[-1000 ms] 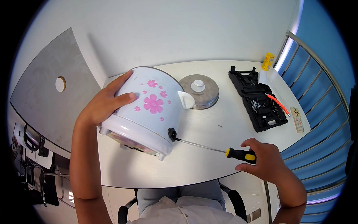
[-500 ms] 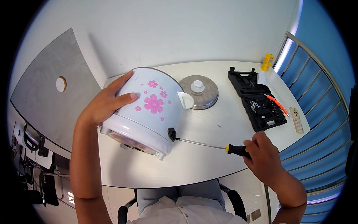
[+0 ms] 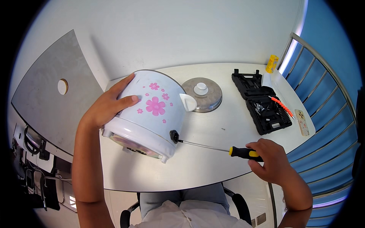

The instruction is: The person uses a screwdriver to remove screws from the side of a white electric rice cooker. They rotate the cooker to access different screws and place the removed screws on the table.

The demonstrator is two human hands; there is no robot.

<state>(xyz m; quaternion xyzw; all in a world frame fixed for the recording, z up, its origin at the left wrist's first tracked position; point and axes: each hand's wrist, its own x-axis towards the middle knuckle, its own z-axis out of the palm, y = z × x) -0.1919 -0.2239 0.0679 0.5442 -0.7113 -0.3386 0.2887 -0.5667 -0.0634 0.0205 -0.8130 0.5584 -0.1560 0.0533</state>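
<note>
A white rice cooker [image 3: 146,121] with pink flowers stands tilted on the table, its base edge turned toward me. My left hand [image 3: 108,102] grips its left side, thumb lying on the flowered wall. Low on the cooker's right side is a black power socket [image 3: 174,136]. The tip of a long screwdriver [image 3: 205,145] meets this socket; the exact contact is too small to make out. Around the end of its black and yellow handle are the fingers of my right hand [image 3: 272,159]. Behind the cooker's white side handle [image 3: 189,102] lies a round metal lid [image 3: 211,99] with a white knob.
An open black tool case [image 3: 262,127] with bits and small parts lies at the right, an orange flexible shaft [image 3: 281,106] across it. Beyond stands a yellow container [image 3: 272,64]. One small screw [image 3: 223,129] rests on the white table [image 3: 205,171]. Metal railing [image 3: 334,91] borders the right side.
My right hand has loosened and shifted its fingers on the screwdriver handle, showing more of the yellow part. The left hand and the cooker have stayed in place.
</note>
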